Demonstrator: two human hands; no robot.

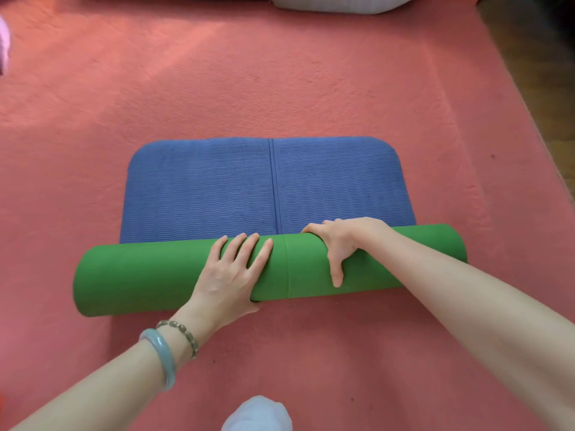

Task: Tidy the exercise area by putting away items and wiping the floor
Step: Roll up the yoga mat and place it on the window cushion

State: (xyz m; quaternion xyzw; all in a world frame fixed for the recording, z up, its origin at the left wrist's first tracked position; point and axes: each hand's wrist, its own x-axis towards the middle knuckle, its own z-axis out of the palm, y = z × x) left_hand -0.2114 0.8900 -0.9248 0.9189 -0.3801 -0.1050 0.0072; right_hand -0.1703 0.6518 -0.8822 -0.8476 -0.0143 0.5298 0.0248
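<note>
Green on its outer face and blue on its inner one, the mat (202, 191) lies on the salmon-pink carpet (311, 73) straight in front of you. Its near part is wound into a thick roll (149, 275) that runs left to right, slightly slanted, with the left end nearer to you. The far part lies flat and blue side up, with a thin line down its middle and rounded far corners.

Your left hand (236, 269) rests on top of the roll near its middle, with the palm down, the fingers straight and spread, and the thumb tucked at the roll's near lower edge. Your right hand (339, 244) sits just to the right of it and grips the roll: the fingers curl over the far side where the roll meets the flat part, and the thumb points down the near side.

On your left wrist you wear a pale grey-green bangle (161, 353) and a string of beads (183, 334). A knee in pale cloth (258, 415) shows at the bottom edge. A white cushion (342, 3) lies at the carpet's far edge, and dark wooden floor (544, 57) shows beyond its right side.
</note>
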